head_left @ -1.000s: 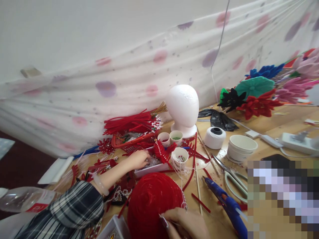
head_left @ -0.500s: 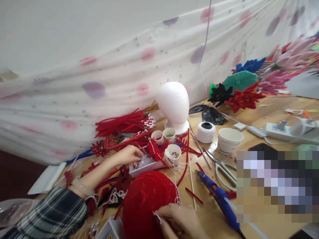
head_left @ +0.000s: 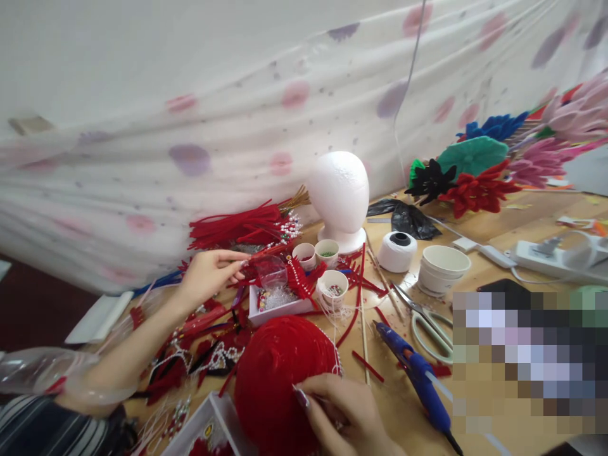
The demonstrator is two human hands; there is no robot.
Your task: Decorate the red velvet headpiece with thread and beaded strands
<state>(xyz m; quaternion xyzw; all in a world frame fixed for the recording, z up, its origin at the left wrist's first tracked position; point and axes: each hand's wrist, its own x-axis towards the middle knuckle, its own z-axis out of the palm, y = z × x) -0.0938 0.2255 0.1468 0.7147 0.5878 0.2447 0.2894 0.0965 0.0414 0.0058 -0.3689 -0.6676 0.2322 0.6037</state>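
A round red dome-shaped piece (head_left: 280,373), coiled and plush-looking, sits in front of me with white beads along its right side. My right hand (head_left: 349,408) is closed with its fingertips at the dome's right front; what they pinch is hidden. My left hand (head_left: 211,273) reaches over the table, thumb and fingers pinching the edge of a small clear plastic bag (head_left: 272,272). Under the bag stands a shallow white box (head_left: 280,308) of clear beads. Another white box (head_left: 223,418) lies at the dome's left.
Behind are paper cups of beads (head_left: 332,288), a white foam head (head_left: 339,193) and a thread spool (head_left: 398,251). Scissors (head_left: 430,326) and a blue glue gun (head_left: 415,380) lie to the right. Red stems (head_left: 232,227) and strings of white beads (head_left: 221,364) lie leftward.
My left hand has come out of the bead box, moved left and up, and now pinches a clear bag. My right hand stays at the dome. The view has shifted slightly.
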